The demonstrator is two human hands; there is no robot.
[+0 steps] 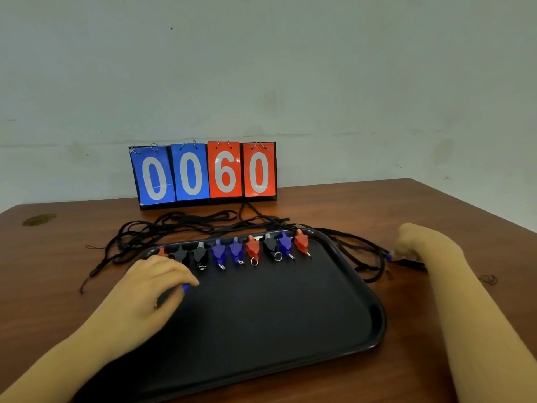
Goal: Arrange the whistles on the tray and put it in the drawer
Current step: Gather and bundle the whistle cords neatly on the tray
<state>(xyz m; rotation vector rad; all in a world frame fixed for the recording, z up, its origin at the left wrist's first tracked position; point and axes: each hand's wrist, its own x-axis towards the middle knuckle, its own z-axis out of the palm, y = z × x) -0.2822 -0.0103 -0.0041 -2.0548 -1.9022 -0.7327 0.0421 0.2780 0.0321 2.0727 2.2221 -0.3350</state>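
black tray [290,315] sits closest, on the wooden table [436,205]. left hand [158,276] over the tray's near-left part, fingers curled on a blue whistle [186,287]. whistles [252,247] line the tray's far edge, cords [180,225] trailing beyond it. right hand [418,242] just off the tray's right side, closed on another blue whistle [388,255]. scoreboard [203,173] behind the tray reads 0060.

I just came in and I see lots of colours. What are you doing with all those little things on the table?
A person is lining up whistles along the far edge of a black tray on a wooden table. Nine are already in a row, red, black and blue. The left hand is setting down a blue whistle on the tray, and the right hand is picking up another blue one from the table beside it. Black cords trail behind the tray, and a score board shows 0060.
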